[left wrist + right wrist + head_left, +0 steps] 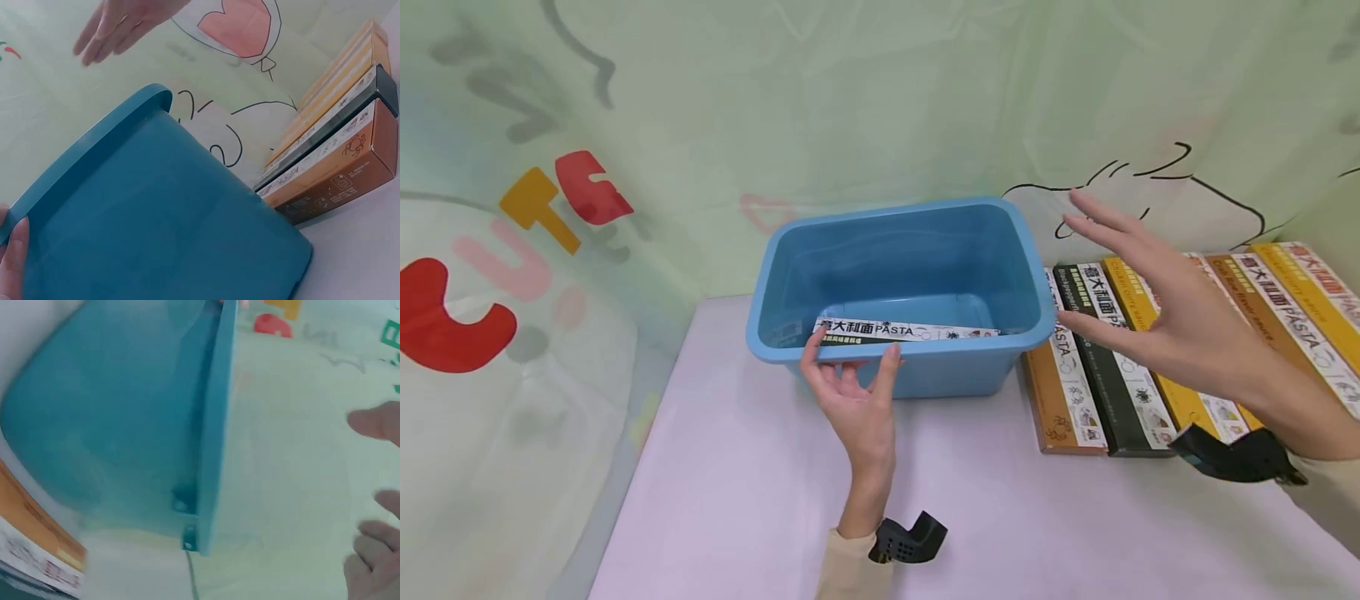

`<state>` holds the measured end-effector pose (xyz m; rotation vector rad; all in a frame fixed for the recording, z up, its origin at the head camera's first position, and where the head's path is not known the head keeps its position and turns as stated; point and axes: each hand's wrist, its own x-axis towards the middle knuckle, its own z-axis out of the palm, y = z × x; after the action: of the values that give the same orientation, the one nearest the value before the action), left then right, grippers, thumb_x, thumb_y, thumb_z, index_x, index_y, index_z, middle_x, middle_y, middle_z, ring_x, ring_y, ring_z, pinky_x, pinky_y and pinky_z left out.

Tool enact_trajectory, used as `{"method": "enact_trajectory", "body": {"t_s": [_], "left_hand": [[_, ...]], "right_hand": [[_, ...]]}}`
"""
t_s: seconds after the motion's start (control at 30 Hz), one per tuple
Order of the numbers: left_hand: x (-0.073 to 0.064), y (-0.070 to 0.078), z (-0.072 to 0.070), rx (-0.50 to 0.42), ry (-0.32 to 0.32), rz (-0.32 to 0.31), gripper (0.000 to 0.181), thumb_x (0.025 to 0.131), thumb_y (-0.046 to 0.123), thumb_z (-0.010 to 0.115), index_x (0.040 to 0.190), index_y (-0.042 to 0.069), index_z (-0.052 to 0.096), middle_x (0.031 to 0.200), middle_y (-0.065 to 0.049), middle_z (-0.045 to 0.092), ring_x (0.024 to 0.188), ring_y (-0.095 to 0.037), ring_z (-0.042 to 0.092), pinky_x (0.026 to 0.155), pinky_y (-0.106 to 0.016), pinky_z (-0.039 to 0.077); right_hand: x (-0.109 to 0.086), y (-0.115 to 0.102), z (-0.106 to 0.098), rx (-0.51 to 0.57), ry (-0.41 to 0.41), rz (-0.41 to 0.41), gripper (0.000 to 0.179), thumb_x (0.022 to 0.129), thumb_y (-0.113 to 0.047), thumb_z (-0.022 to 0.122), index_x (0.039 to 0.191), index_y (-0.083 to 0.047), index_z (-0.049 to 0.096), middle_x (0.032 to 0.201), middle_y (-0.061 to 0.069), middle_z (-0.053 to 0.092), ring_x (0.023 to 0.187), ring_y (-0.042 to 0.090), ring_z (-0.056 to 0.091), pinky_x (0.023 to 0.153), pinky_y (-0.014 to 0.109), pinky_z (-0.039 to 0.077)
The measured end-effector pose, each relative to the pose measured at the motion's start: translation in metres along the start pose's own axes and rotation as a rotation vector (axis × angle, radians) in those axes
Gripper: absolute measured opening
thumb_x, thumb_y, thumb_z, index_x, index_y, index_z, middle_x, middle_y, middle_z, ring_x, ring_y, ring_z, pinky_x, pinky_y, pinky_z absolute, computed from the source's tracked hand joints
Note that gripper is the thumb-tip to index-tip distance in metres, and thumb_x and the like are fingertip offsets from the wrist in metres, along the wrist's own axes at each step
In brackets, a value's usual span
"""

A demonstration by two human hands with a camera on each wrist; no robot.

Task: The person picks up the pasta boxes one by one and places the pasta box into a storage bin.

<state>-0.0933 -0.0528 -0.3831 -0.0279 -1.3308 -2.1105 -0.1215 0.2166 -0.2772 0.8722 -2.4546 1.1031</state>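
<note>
A blue plastic bin (pixel 947 375) stands on the table with its open top facing up. My left hand (pixel 861 408) grips its front rim, left of the middle, with fingers at the lip and the thumb against the outside. Inside, a pasta box (pixel 917 331) lies along the front wall; the rim hides part of it. My right hand (pixel 1187 312) is in the air at the bin's right corner, fingers spread and holding nothing. Behind and below it, several pasta boxes stand in a row, among them a brown box (pixel 1051 404) and a black box (pixel 1123 408).
A pale cloth covers the table (pixel 722 483). Behind the bin hangs a light green printed curtain (pixel 880 125), which continues along the left side. The row of boxes reaches the right edge of the head view, close beside the bin.
</note>
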Motion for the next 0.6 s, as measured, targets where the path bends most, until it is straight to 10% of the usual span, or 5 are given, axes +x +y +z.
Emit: {"method": "enact_trajectory", "body": {"t_s": [0.2, 0.6], "left_hand": [[-0.001, 0.000, 0.001, 0.004, 0.006, 0.000, 0.079, 0.086, -0.010, 0.076, 0.150, 0.006, 0.032, 0.143, -0.019, 0.046, 0.102, -0.028, 0.058, 0.082, -0.044, 0.066], [0.000, -0.001, -0.001, 0.009, -0.006, 0.011, 0.079, 0.086, -0.009, 0.077, 0.150, 0.004, 0.031, 0.144, -0.018, 0.046, 0.106, -0.037, 0.056, 0.084, -0.043, 0.066]], "right_hand": [[-0.047, 0.008, 0.017, 0.081, 0.192, 0.141, 0.097, 0.083, 0.004, 0.086, 0.164, -0.013, 0.035, 0.172, 0.002, 0.026, 0.159, 0.014, 0.018, 0.126, 0.017, 0.016], [-0.122, 0.039, 0.087, 0.176, 0.196, 0.453, 0.107, 0.083, 0.004, 0.085, 0.167, -0.021, 0.025, 0.173, 0.008, 0.019, 0.159, 0.011, 0.015, 0.115, 0.001, 0.016]]}}
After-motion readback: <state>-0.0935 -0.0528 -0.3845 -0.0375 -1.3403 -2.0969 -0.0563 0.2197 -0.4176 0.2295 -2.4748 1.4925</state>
